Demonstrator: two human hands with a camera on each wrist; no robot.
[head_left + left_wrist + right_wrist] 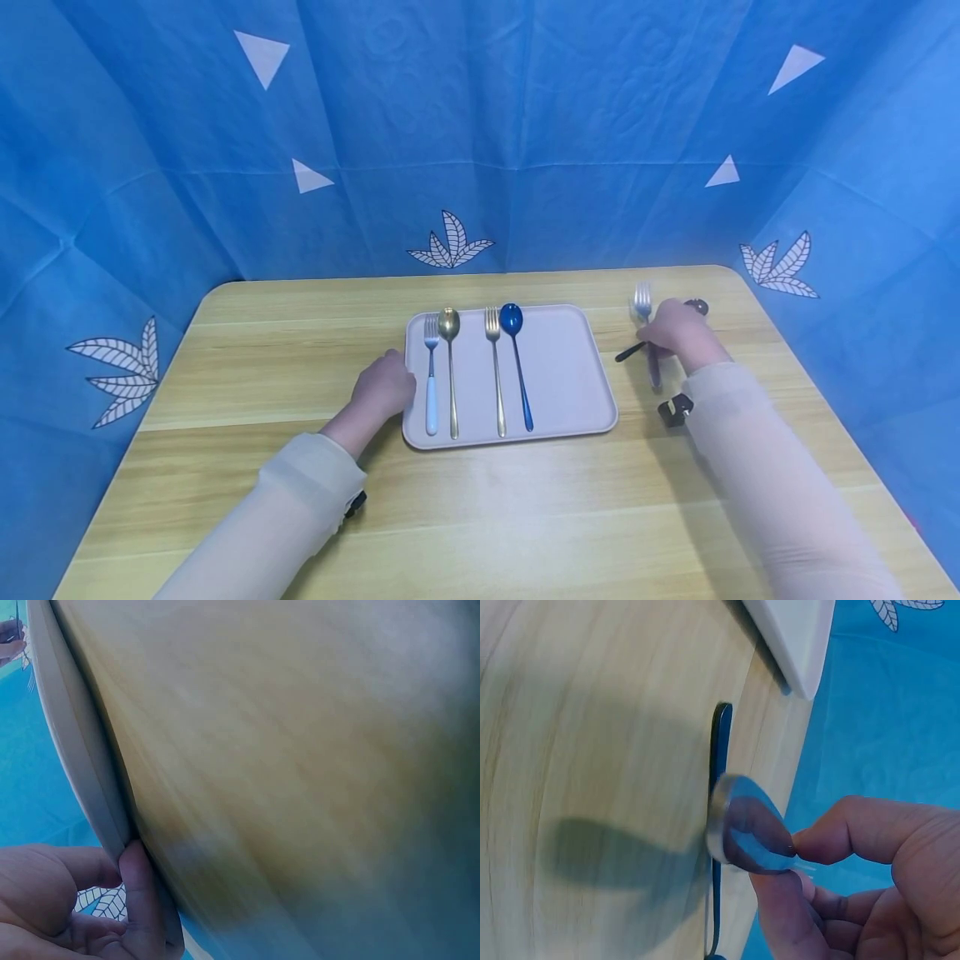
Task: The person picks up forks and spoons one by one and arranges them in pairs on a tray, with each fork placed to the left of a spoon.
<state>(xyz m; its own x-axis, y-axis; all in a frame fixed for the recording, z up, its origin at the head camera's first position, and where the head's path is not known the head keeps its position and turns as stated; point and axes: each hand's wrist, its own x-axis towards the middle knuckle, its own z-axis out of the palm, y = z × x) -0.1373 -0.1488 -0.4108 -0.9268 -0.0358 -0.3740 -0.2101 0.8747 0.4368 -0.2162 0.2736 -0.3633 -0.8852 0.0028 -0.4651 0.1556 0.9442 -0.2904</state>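
Note:
My left hand (384,385) pinches the left rim of a pale rectangular tray (566,375); in the left wrist view the thumb and fingers (139,885) meet at its edge. On the tray lie a fork with a light blue handle (431,400), a gold spoon (452,375), a gold fork (497,375) and a blue spoon (521,367). To the right of the tray, my right hand (678,329) pinches a silver fork (643,302), its handle end (742,825) large in the right wrist view. Below that hand lies a black spoon (628,352), partly hidden.
A light wooden table (480,517) carries everything. Blue cloth (480,108) with white triangles and leaf prints hangs behind and along both sides. Each wrist wears a small black device, such as the one by the right sleeve (675,410).

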